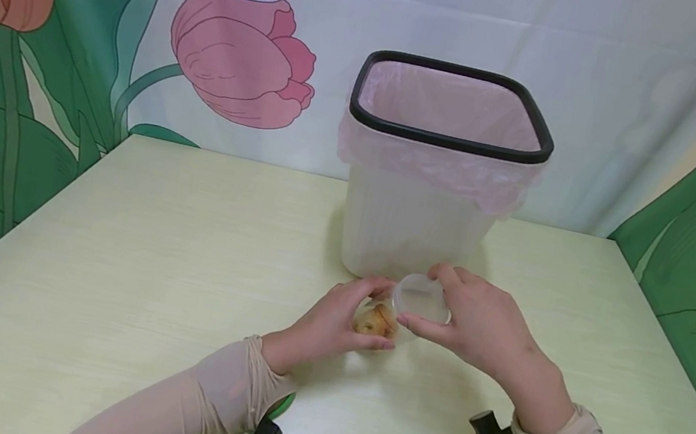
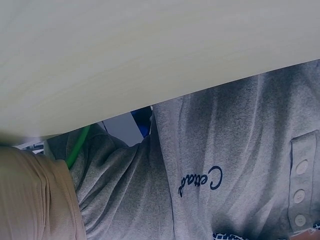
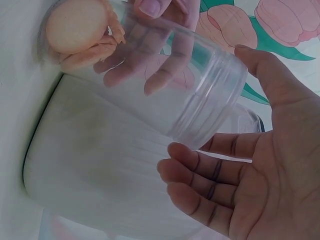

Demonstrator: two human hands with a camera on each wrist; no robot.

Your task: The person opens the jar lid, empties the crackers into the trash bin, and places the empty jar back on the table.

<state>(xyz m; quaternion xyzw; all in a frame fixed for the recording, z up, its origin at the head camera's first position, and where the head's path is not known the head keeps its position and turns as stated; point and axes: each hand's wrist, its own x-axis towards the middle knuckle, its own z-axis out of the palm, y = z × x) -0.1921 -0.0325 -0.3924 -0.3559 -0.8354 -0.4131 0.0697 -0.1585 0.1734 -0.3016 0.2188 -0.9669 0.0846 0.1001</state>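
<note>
Both hands are on one clear jar, tilted low over the counter (image 1: 180, 243) just in front of the bin (image 1: 416, 220). The left hand (image 1: 328, 320) grips it near the base, around the tan food (image 1: 376, 320), seemingly to steady the heavier end. The right hand (image 1: 491, 327) holds the ridged rim (image 3: 212, 100) between thumb and fingers, a grip that would suit turning or bracing it; clear plastic and glare make it hard to tell whether a lid is on. The lean probably keeps the food at the base. The pink liner (image 1: 441, 167) folds over the bin's edge, presumably pinned by the black ring (image 1: 449, 142).
</note>
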